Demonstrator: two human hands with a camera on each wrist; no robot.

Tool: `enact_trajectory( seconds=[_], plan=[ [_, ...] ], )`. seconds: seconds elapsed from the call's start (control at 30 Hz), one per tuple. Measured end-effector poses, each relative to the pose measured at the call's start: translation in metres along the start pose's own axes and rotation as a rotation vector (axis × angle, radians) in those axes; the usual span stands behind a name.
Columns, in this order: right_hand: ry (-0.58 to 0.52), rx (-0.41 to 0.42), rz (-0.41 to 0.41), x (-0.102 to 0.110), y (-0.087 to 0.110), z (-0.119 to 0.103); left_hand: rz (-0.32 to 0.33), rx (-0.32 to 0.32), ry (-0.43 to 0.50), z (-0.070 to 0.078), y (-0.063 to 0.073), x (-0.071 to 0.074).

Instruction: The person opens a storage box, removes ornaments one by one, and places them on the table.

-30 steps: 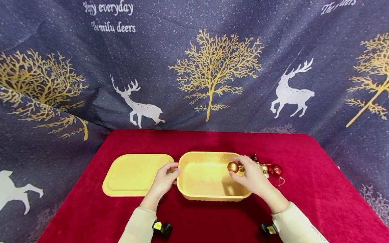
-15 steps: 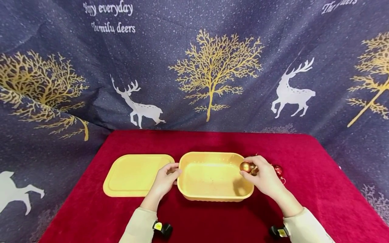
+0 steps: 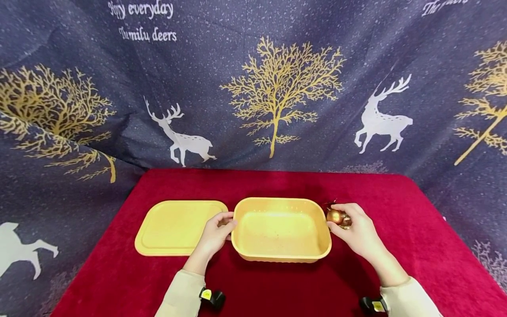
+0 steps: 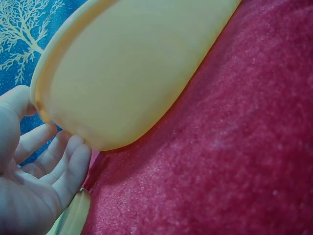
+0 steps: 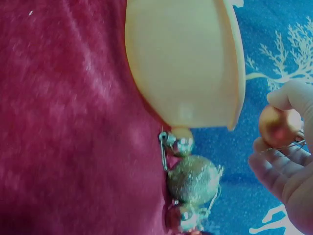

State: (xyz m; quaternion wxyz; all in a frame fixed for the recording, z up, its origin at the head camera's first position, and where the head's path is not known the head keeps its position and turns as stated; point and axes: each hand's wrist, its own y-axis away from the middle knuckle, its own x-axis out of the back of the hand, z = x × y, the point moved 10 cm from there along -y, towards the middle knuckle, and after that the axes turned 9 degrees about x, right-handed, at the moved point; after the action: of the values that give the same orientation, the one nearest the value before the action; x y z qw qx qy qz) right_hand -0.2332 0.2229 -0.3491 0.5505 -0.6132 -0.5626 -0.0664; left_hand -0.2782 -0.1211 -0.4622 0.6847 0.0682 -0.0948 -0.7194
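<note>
A yellow plastic box [image 3: 281,233], its lid off, stands in the middle of the red cloth. My left hand [image 3: 215,233] holds its left end, with thumb at the rim and fingertips against the outer wall, as the left wrist view [image 4: 49,161] shows. Just past the box's right end, my right hand [image 3: 358,229] pinches a shiny copper-gold Christmas ball [image 5: 279,126] between thumb and fingers. Below it in the right wrist view, a small shiny ball [image 5: 181,142], a larger glittery ball [image 5: 193,180] and a red ball [image 5: 178,218] lie by the box. My right hand mostly hides this pile in the head view.
The flat yellow lid [image 3: 174,229] lies on the red cloth [image 3: 257,290] to the left of the box, partly behind my left hand. Behind the table hangs a dark blue backdrop [image 3: 245,163] printed with trees and deer.
My right hand has moved right with the copper-gold ball, from over the box's inside to beyond its right end. My left hand stays on the box.
</note>
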Motion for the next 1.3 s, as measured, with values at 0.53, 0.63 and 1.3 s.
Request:
enact_trajectory(
  seconds=[0.53,0.63,1.3],
  plan=[
    [0.07,-0.115,0.019,0.021,0.015,0.042,0.001,0.005,0.003,-0.002,0.0,0.001],
    [0.067,-0.144,0.009,0.025,0.018,0.052,0.004,0.005,-0.001,-0.001,0.0,0.001],
    [0.198,-0.084,-0.183,0.019,0.029,0.074,0.008,-0.001,-0.016,-0.001,-0.002,0.0]
  ],
)
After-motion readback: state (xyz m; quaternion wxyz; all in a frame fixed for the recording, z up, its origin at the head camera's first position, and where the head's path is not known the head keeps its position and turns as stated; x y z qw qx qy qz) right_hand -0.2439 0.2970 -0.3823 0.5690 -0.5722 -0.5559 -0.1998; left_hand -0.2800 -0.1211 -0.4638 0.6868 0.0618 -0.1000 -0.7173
